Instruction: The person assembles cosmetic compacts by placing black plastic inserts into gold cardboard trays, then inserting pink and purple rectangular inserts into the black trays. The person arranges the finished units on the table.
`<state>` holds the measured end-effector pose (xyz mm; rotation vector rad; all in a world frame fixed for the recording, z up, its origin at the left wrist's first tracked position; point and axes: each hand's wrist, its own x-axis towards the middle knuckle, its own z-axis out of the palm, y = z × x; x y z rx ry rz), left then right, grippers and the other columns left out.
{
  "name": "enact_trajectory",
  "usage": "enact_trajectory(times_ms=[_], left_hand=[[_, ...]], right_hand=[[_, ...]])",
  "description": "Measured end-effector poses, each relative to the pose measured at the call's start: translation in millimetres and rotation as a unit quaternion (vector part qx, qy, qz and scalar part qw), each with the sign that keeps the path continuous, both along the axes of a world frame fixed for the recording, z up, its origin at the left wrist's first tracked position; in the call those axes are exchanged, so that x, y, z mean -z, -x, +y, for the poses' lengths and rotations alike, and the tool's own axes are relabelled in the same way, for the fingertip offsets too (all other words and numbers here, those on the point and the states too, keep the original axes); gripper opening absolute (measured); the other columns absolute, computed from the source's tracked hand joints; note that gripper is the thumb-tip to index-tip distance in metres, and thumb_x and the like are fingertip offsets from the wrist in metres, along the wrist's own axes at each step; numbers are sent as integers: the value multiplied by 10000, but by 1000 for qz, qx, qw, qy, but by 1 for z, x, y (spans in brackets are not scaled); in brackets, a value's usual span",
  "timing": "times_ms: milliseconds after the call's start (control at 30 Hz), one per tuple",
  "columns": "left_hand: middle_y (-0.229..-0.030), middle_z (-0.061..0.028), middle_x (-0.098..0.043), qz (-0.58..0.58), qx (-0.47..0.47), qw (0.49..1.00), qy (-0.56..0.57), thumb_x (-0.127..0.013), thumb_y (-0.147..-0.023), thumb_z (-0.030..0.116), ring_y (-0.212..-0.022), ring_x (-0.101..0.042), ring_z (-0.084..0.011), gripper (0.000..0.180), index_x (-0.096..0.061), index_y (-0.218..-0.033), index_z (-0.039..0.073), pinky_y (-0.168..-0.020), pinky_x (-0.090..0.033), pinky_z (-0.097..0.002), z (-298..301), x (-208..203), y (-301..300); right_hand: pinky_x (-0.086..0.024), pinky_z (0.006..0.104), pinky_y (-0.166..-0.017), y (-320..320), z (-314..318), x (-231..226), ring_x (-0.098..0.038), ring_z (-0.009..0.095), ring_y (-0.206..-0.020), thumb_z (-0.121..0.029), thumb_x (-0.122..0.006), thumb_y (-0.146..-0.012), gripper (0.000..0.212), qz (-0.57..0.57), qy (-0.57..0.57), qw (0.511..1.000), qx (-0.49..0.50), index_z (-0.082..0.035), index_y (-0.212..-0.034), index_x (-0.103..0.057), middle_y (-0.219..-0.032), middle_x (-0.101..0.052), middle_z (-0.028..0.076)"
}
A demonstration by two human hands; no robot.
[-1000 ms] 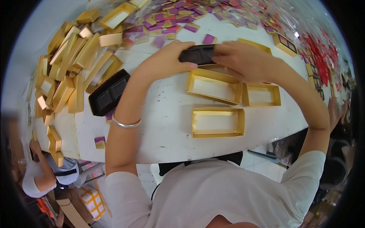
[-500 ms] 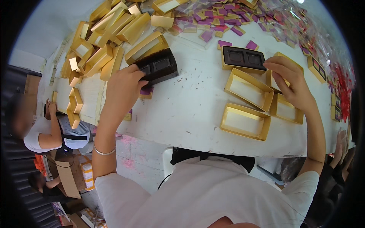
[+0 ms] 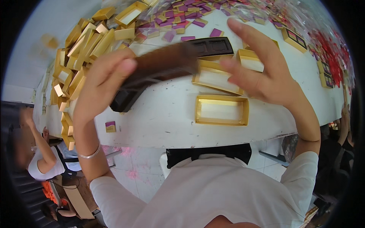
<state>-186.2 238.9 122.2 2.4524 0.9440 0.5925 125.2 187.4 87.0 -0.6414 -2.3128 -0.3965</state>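
Observation:
My left hand (image 3: 102, 81) is closed on a stack of dark brown plastic trays (image 3: 163, 62), held above the table and smeared by motion. Below the stack, another part of dark tray (image 3: 129, 95) shows near my wrist; whether it belongs to the same stack I cannot tell. My right hand (image 3: 262, 70) is raised with fingers spread and nothing in them, over the gold boxes. Under its fingers lies an open gold box (image 3: 218, 76), and nearer me a second gold box (image 3: 222, 110). Behind them a gold box holds a black two-pocket tray (image 3: 216, 46), partly covered by the stack.
Gold boxes (image 3: 87, 41) are heaped at the left. Small purple-and-gold packets (image 3: 178, 17) spread along the back; a single packet (image 3: 110, 126) lies near the front edge. Clear plastic and red shreds (image 3: 334, 57) cover the right. A co-worker (image 3: 45, 152) sits at the left.
My left hand has lifted the tray stack and swung it toward the middle. My right hand has left the tray-filled box and opened wide above the boxes. The view has shifted.

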Motion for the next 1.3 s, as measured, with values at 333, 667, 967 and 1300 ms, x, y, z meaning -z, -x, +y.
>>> enact_trajectory(times_ms=[333,667,967,1300], left_hand=[[-983,-2,-532,-39,2,993,110,-582,-908,291,-792,-463,-91,279,-568,-1106,96,-699,-401,-233,17,49,-82],[-1292,-93,-343,-35,57,978,196,-663,-831,226,-899,-505,-152,607,-399,-1364,102,-717,-453,-250,-7,100,-78],[-1262,-62,-394,-69,44,976,202,-672,-814,177,-829,-471,-118,572,-461,-1336,77,-667,-423,-238,-6,105,-75],[-1251,-65,-405,-70,18,979,191,-663,-825,201,-819,-480,-115,554,-471,-1332,86,-668,-424,-240,-11,105,-74]], right_hand=[[-454,341,-723,-47,-22,-5,-537,269,-886,-140,-757,-557,521,-88,130,983,90,-102,-1068,-662,-960,-580,94],[-466,372,-872,-15,-15,45,-524,350,-1051,-154,-719,-745,539,-17,358,926,120,-66,-1244,-535,-1194,-497,170],[-505,334,-820,-39,0,35,-574,270,-991,-56,-602,-690,434,-301,103,948,34,38,-1114,-586,-1221,-522,184],[-496,349,-766,-38,9,31,-562,261,-897,-139,-644,-732,466,-251,220,943,13,50,-1150,-558,-1063,-497,148]])
